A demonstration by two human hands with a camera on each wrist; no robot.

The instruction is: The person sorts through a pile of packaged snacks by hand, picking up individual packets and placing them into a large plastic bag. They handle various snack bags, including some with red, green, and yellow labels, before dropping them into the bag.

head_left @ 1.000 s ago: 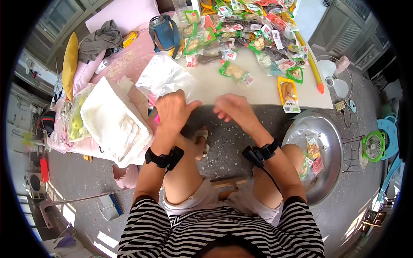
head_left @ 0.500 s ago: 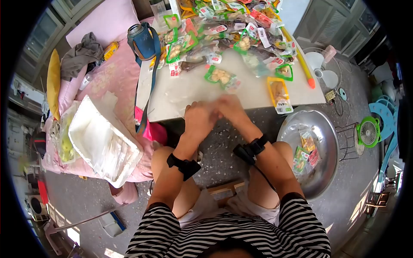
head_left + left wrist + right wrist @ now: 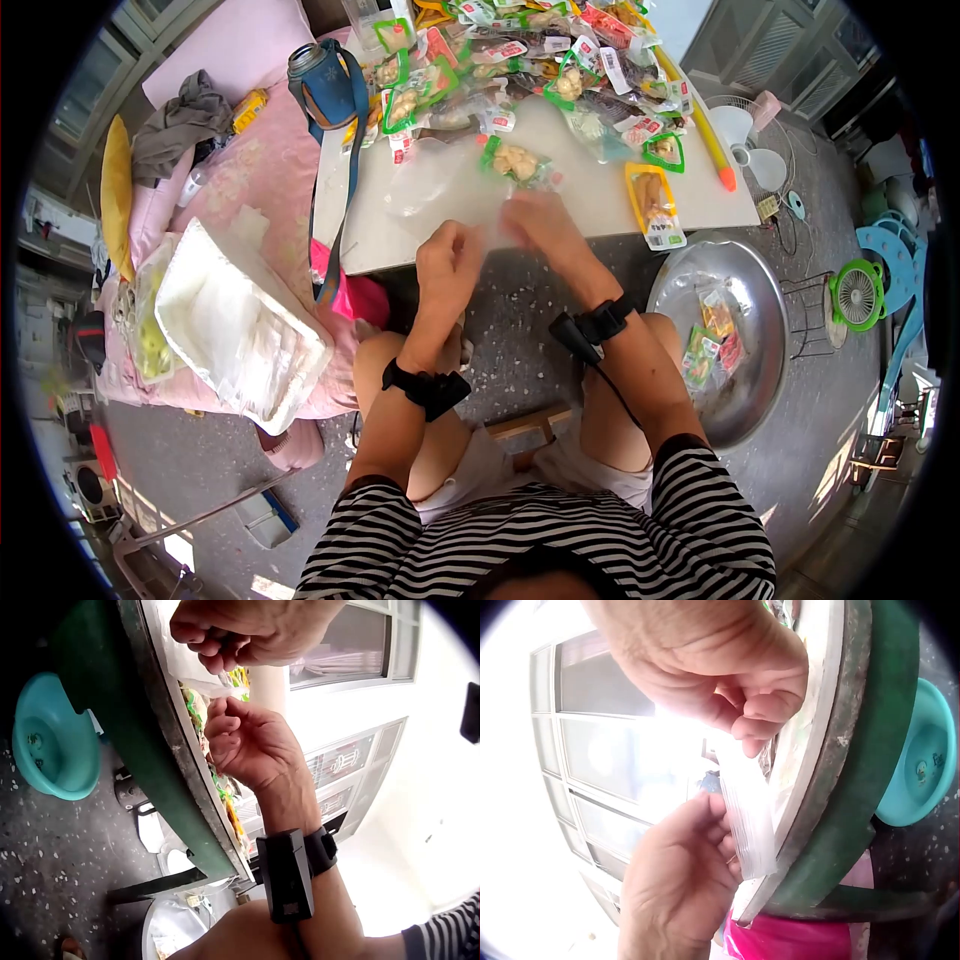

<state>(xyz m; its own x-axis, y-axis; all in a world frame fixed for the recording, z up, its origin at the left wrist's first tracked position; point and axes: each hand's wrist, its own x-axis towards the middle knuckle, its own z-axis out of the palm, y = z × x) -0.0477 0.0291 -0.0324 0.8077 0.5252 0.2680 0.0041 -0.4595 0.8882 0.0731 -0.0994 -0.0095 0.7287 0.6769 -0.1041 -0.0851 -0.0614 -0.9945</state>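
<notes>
A clear plastic bag (image 3: pixel 425 188) spreads over the near part of the white table (image 3: pixel 380 235), blurred in the head view. My left hand (image 3: pixel 448 262) pinches it at the table's front edge, and in the right wrist view the crinkled plastic (image 3: pixel 748 825) runs upward from those fingers. Curled close beside it, my right hand (image 3: pixel 545 228) has its fingertips on the bag's other end, as the left wrist view shows too. Just beyond the right hand lies a green-edged packet (image 3: pixel 515 162) of pale food pieces. A yellow-edged packet (image 3: pixel 655 205) lies at the table's right front.
Many sealed food packets (image 3: pixel 500 70) pile up at the back. A metal basin (image 3: pixel 755 400) with several packets stands right, a white foam box (image 3: pixel 300 375) left. A blue bottle (image 3: pixel 325 92) with a strap and a yellow stick (image 3: pixel 708 135) flank the pile. Below is a teal basin (image 3: pixel 86 776).
The bag was at the left by my left hand. My hands came together over the table edge, then parted slightly, and the bag now spreads above my left hand.
</notes>
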